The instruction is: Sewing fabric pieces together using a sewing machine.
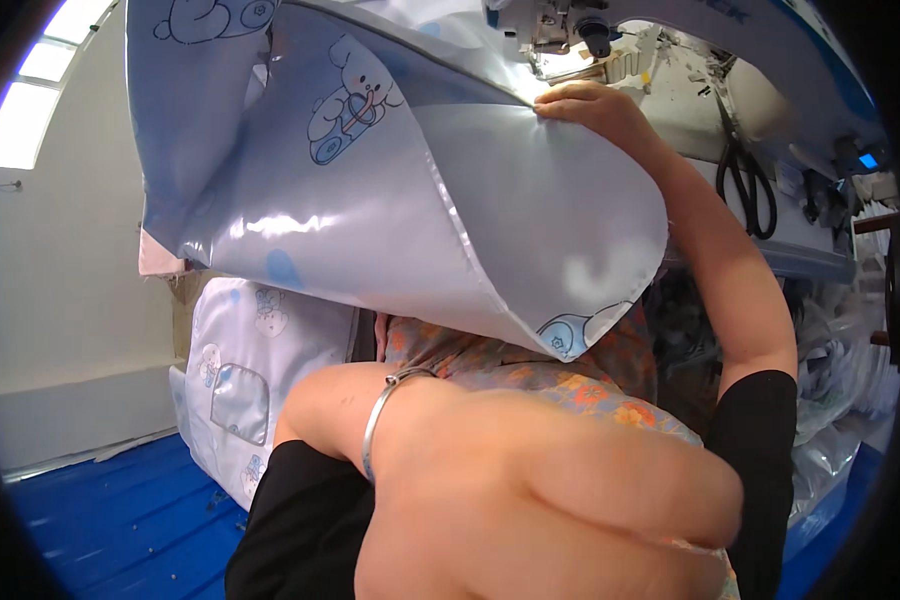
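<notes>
A large glossy pale-blue plastic-coated sheet (310,240), printed with cartoon bears, arches across the sewing table with its near corner curling down toward my lap. My right hand (600,110) is at the far edge of this sheet, just below and right of the sewing machine's needle area (560,40); its fingers are closed together on the edge. Close to the camera and blurred, my left hand (570,490) is raised over my lap, away from the sheet. A silver bangle (375,430) circles that wrist. The left hand's fingertips cannot be made out.
Black-handled scissors (745,185) lie on the machine table at right. A matching bear-print piece with a pocket (240,400) hangs at left. Clear plastic bags (830,400) are piled at right. Blue sheeting (120,530) covers the floor beside a white wall (70,300).
</notes>
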A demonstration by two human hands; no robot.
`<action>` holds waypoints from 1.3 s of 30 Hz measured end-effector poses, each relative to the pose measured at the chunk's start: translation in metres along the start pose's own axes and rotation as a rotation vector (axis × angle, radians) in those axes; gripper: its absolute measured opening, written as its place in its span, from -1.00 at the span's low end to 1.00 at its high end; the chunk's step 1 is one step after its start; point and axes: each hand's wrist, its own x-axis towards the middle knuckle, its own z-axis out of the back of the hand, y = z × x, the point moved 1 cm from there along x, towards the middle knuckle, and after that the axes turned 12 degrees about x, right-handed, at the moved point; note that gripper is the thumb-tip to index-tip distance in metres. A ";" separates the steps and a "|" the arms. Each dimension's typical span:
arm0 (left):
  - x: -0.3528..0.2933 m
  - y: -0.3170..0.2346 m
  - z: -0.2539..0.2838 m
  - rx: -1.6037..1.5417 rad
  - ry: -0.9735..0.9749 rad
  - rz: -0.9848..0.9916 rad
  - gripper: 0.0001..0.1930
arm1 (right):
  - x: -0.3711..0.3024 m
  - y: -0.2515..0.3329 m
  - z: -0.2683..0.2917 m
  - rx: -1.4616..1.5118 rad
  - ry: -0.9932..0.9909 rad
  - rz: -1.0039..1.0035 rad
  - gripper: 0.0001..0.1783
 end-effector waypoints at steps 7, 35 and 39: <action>0.004 -0.005 -0.010 -0.197 0.072 0.055 -0.70 | 0.000 0.000 0.000 0.019 -0.001 0.018 -0.71; -0.138 0.156 0.064 1.582 0.189 0.724 -0.62 | -0.005 0.022 0.010 -0.116 0.068 0.064 -0.68; -0.128 0.159 0.062 1.531 0.137 0.759 -0.66 | -0.002 0.016 0.011 -0.124 0.047 0.110 -0.72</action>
